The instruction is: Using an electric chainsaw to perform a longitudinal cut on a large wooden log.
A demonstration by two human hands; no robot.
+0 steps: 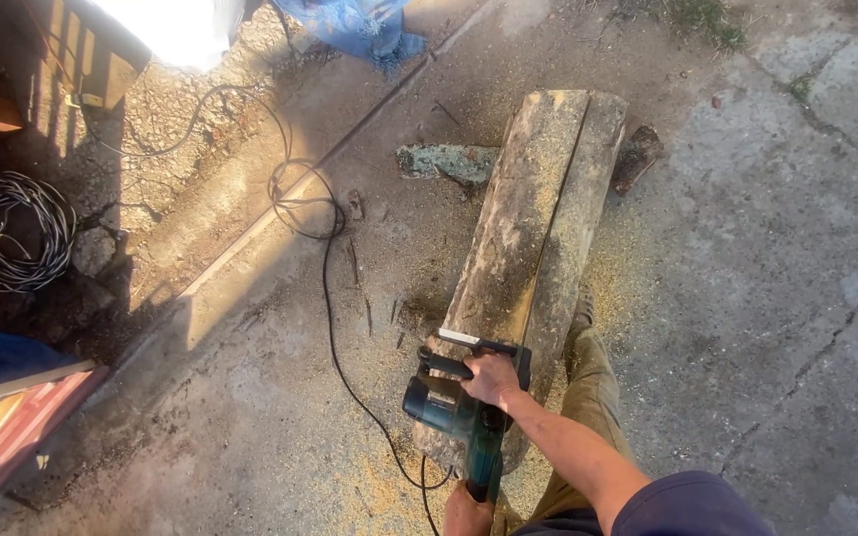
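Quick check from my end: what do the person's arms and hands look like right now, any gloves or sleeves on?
No gloves: both hands are bare. The right hand leads into a bare forearm, with a short dark navy sleeve covering the upper arm near the shoulder. Only the top of the left hand shows at the bottom edge; its arm is out of view. No watch, rings or markings can be made out.

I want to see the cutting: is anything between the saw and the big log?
Nothing visible is. The green electric saw sits right at the log, both hands on it: one hand on the front handle, the other hand at the rear. Its black cord trails away sideways.
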